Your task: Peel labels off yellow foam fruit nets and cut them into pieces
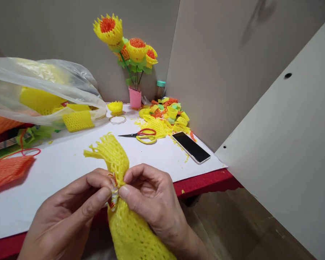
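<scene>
Both hands (155, 195) in fingertip pinch

Craft workspace: scissors (138, 135), foam-net scraps (172, 112)

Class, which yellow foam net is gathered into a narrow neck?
The fringed yellow foam net pinched in the right hand; the broad yellow net protruding from the plastic bag has no neck.

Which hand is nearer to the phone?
Right. The right hand, its grip on the yellow mesh, is below and left of the phone in view; the left hand is farther left.
</scene>
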A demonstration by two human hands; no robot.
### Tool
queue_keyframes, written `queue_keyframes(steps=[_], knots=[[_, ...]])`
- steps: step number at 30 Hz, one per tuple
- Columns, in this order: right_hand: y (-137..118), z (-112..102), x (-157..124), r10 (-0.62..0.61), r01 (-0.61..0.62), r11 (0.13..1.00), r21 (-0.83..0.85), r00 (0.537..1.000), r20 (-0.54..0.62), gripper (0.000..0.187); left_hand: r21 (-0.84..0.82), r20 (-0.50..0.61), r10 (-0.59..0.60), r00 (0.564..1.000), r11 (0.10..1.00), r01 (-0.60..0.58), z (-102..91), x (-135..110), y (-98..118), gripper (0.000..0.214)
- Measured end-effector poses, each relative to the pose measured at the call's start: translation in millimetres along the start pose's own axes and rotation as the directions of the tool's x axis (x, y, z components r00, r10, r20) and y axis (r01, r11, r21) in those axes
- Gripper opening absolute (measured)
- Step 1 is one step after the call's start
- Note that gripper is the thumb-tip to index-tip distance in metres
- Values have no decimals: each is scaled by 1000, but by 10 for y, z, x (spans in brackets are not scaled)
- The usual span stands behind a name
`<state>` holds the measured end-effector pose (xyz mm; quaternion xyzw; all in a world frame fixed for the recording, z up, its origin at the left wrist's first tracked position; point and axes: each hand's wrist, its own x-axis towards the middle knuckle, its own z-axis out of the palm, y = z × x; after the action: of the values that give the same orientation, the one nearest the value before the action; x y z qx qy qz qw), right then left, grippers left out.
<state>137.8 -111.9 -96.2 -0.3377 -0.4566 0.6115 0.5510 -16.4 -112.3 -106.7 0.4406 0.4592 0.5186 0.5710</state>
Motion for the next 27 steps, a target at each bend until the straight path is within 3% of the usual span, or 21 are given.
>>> queue_keyframes(steps=[5, 13, 23, 27], knots=[[0, -8, 1, 33, -32, 998, 45, 999, -11, 17, -3, 13, 16, 1000, 1000, -15, -5, 2, -13, 22], [58, -41, -10, 102, -110, 960, 256, 994, 43, 24, -52, 44, -68, 997, 996, 70, -19, -1, -34, 25], [113, -52, -13, 99, -109, 957, 269, 994, 47, 34, -114, 118, -126, 985, 984, 139, -40, 90, -82, 23], [133, -40, -20, 75, -83, 960, 266, 996, 39, 28, -151, 111, -123, 986, 979, 139, -46, 62, -98, 21]])
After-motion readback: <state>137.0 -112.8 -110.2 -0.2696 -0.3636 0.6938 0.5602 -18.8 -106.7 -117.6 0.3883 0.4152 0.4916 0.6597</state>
